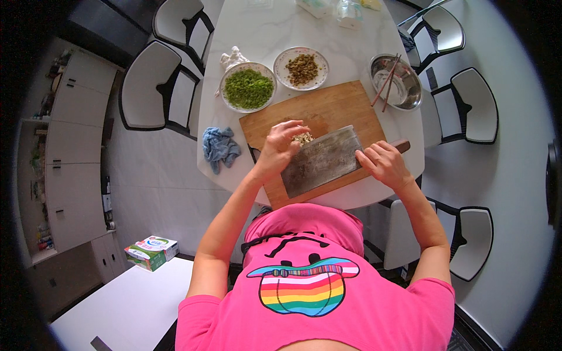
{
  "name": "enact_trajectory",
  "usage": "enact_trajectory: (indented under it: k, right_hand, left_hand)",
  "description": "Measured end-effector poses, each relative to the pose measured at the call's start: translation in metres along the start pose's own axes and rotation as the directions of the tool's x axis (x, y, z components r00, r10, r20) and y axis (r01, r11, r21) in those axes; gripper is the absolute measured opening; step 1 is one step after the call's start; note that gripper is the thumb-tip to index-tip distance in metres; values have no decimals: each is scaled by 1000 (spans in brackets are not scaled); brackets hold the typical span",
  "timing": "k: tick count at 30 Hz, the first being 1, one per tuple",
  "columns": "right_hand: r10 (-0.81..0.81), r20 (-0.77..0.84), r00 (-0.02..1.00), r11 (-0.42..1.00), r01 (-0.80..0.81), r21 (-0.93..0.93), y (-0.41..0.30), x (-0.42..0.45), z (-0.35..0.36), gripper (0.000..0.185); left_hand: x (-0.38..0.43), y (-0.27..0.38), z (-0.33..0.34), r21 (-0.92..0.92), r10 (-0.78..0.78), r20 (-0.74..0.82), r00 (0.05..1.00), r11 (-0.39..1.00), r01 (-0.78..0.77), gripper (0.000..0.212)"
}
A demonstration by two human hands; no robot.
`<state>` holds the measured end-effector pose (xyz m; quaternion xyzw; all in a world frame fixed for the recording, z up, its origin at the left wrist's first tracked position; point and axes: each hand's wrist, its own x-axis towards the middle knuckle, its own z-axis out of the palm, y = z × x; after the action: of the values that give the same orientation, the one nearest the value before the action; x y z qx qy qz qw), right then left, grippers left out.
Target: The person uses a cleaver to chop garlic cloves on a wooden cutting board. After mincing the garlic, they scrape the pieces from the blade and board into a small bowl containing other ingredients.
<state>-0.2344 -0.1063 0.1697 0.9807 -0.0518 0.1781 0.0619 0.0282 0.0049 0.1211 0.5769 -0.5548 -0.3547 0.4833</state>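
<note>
On a wooden cutting board [338, 98] lies a small heap of pale chopped food [303, 138]. My right hand [383, 160] grips a broad cleaver [322, 162] where blade meets handle, the blade tilted nearly flat over the board. My left hand [283, 142] is beside the heap at the blade's far edge, fingers curled; whether it pinches any bits cannot be told. Behind the board stand a dish of chopped greens [248, 86] and a plate of brown chopped food [303, 69].
A steel bowl [408, 90] with chopsticks [389, 83] across it stands at the right. A blue cloth [220, 148] lies left of the board, a white cloth [234, 58] behind the greens. Tissue packs [349, 15] are at the far end. Chairs [147, 87] flank the marble-patterned table [259, 26].
</note>
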Motion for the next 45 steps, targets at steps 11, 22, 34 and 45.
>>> enact_trajectory:
  k: [11, 22, 34, 45]
  right_hand:
    - [250, -18, 968, 968, -250, 26, 37, 13, 52, 9]
    - [133, 41, 990, 972, -138, 191, 62, 33, 92, 9]
    - [-2, 103, 995, 974, -21, 224, 47, 6, 74, 9]
    - [114, 68, 991, 970, -125, 207, 54, 28, 71, 8]
  left_hand:
    - [-28, -6, -34, -50, -158, -304, 940, 987, 150, 27]
    - [-66, -27, -41, -114, -265, -407, 874, 964, 239, 31]
    - [-76, -39, -34, -70, -277, -440, 854, 959, 275, 31]
    - [-71, -42, -21, -98, -268, -407, 873, 963, 250, 34]
